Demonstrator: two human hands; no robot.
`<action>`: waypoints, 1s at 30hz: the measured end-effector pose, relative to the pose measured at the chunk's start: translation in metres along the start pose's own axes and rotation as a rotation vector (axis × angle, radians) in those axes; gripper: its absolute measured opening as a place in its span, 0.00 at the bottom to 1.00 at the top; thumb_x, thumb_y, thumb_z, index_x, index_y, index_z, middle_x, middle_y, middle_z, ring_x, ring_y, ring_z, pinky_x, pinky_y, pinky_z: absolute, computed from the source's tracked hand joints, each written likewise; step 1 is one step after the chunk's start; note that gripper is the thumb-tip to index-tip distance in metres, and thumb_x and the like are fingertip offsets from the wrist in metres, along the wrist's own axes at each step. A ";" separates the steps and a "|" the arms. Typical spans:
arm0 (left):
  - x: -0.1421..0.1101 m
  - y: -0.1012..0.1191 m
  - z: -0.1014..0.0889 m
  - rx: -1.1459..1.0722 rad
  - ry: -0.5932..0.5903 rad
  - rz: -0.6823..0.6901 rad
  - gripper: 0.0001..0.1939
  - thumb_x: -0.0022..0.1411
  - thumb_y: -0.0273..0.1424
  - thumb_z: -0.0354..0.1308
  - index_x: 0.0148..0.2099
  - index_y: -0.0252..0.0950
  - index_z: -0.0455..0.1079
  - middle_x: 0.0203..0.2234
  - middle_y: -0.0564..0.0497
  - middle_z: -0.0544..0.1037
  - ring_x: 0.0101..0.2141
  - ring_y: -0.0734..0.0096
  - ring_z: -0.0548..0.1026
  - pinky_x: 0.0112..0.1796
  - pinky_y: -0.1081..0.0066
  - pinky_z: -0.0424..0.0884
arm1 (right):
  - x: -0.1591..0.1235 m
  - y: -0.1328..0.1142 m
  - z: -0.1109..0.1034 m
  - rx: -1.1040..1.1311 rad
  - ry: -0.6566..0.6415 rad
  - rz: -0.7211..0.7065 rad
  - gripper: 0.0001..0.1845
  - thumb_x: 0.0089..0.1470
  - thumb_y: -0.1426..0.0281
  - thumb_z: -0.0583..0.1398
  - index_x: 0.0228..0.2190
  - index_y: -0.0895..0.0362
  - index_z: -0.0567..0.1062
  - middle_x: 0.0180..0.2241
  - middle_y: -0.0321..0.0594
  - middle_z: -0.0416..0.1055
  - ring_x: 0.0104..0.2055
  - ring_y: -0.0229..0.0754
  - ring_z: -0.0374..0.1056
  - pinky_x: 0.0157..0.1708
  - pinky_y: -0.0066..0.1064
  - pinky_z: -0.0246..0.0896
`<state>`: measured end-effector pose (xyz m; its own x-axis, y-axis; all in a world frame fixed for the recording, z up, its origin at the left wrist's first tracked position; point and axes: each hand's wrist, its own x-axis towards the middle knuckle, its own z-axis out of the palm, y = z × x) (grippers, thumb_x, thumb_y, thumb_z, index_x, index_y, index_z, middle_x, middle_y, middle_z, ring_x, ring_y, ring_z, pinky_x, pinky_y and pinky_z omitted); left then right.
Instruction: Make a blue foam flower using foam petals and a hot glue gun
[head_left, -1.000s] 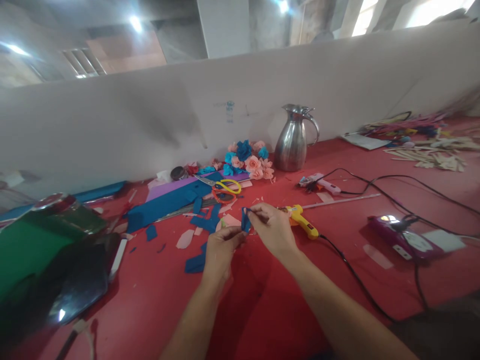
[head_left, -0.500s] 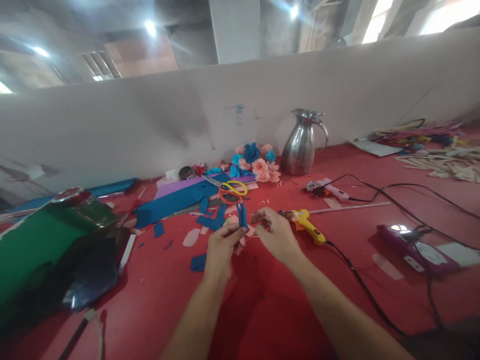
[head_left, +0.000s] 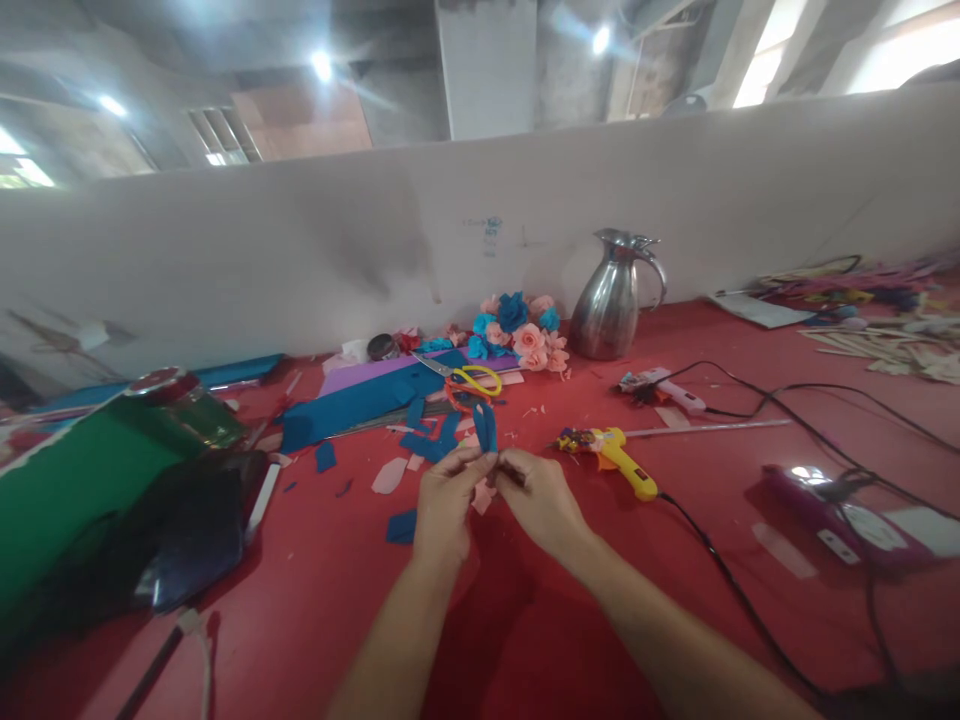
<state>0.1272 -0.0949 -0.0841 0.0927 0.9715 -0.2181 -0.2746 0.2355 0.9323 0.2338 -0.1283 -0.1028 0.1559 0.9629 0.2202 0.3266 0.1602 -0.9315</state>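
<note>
A small blue crepe paper piece [head_left: 486,430], curved and narrow, stands upright between my hands. My left hand [head_left: 448,500] pinches its lower end between thumb and fingers. Right against it, my right hand [head_left: 541,502] is closed at the same lower end, fingertips touching the paper. Just behind lie orange-and-yellow-handled scissors [head_left: 472,382] and blue paper scraps [head_left: 435,440]. A pink paper petal [head_left: 389,476] rests left of my hands. To the right, a yellow glue gun [head_left: 626,465] lies on its side.
Paper flowers [head_left: 517,330] in pink and blue sit by the wall, beside a steel jug [head_left: 609,300]. A pink-white glue gun [head_left: 667,388], cables and a purple power strip [head_left: 840,515] occupy the right. A green board [head_left: 67,490] and a jar [head_left: 184,405] are at left.
My right hand has moved left and down to meet my left hand at the base of the blue paper, its fingers closing there. The view has shifted slightly.
</note>
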 end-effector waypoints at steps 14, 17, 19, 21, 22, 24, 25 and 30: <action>0.006 0.003 -0.011 0.171 -0.109 0.233 0.11 0.48 0.32 0.61 0.17 0.35 0.66 0.16 0.57 0.58 0.20 0.77 0.56 0.22 0.74 0.53 | 0.000 -0.004 -0.004 0.019 0.016 0.020 0.11 0.49 0.73 0.53 0.27 0.57 0.76 0.23 0.36 0.72 0.25 0.37 0.67 0.27 0.25 0.57; 0.008 0.003 -0.011 0.191 -0.117 0.233 0.07 0.46 0.33 0.64 0.22 0.35 0.73 0.19 0.55 0.64 0.22 0.76 0.60 0.23 0.75 0.56 | 0.000 -0.005 -0.005 0.013 0.008 0.010 0.12 0.49 0.74 0.53 0.26 0.57 0.76 0.24 0.36 0.72 0.27 0.37 0.67 0.28 0.24 0.57; 0.008 0.004 -0.010 0.194 -0.124 0.229 0.08 0.46 0.34 0.65 0.23 0.35 0.75 0.21 0.53 0.68 0.24 0.75 0.63 0.23 0.75 0.57 | 0.000 -0.005 -0.005 0.017 -0.003 0.010 0.11 0.49 0.74 0.53 0.25 0.57 0.76 0.23 0.35 0.71 0.26 0.36 0.66 0.27 0.24 0.56; 0.008 0.004 -0.010 0.191 -0.133 0.228 0.07 0.45 0.34 0.65 0.24 0.35 0.76 0.24 0.52 0.70 0.26 0.75 0.65 0.24 0.76 0.59 | 0.000 -0.004 -0.005 0.037 -0.023 0.008 0.11 0.49 0.74 0.53 0.24 0.57 0.75 0.21 0.34 0.69 0.24 0.35 0.64 0.25 0.23 0.54; 0.009 0.004 -0.010 0.189 -0.136 0.229 0.07 0.45 0.34 0.66 0.24 0.35 0.76 0.24 0.51 0.71 0.26 0.74 0.65 0.25 0.76 0.60 | 0.001 -0.004 -0.006 0.054 -0.035 0.004 0.11 0.48 0.74 0.52 0.24 0.57 0.74 0.21 0.33 0.69 0.24 0.35 0.63 0.24 0.23 0.54; 0.009 0.004 -0.011 0.193 -0.151 0.236 0.07 0.46 0.34 0.66 0.24 0.36 0.77 0.25 0.51 0.71 0.28 0.73 0.67 0.26 0.76 0.61 | 0.001 -0.004 -0.006 0.088 -0.057 -0.005 0.10 0.48 0.75 0.52 0.22 0.57 0.73 0.21 0.33 0.68 0.23 0.35 0.62 0.24 0.23 0.54; 0.009 0.004 -0.011 0.197 -0.160 0.245 0.07 0.47 0.35 0.66 0.24 0.36 0.77 0.25 0.51 0.71 0.28 0.72 0.67 0.26 0.75 0.62 | 0.002 -0.005 -0.007 0.100 -0.066 -0.007 0.10 0.48 0.75 0.52 0.22 0.56 0.73 0.21 0.33 0.68 0.23 0.35 0.62 0.24 0.23 0.54; 0.009 0.006 -0.011 0.216 -0.205 0.283 0.09 0.49 0.35 0.65 0.24 0.35 0.75 0.26 0.51 0.70 0.28 0.73 0.67 0.27 0.76 0.62 | 0.003 -0.007 -0.008 0.137 -0.084 -0.011 0.09 0.46 0.74 0.53 0.21 0.57 0.72 0.21 0.33 0.68 0.24 0.35 0.62 0.25 0.23 0.56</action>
<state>0.1160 -0.0849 -0.0839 0.2374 0.9666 0.0969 -0.1108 -0.0722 0.9912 0.2399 -0.1283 -0.0937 0.0722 0.9748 0.2109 0.1970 0.1933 -0.9612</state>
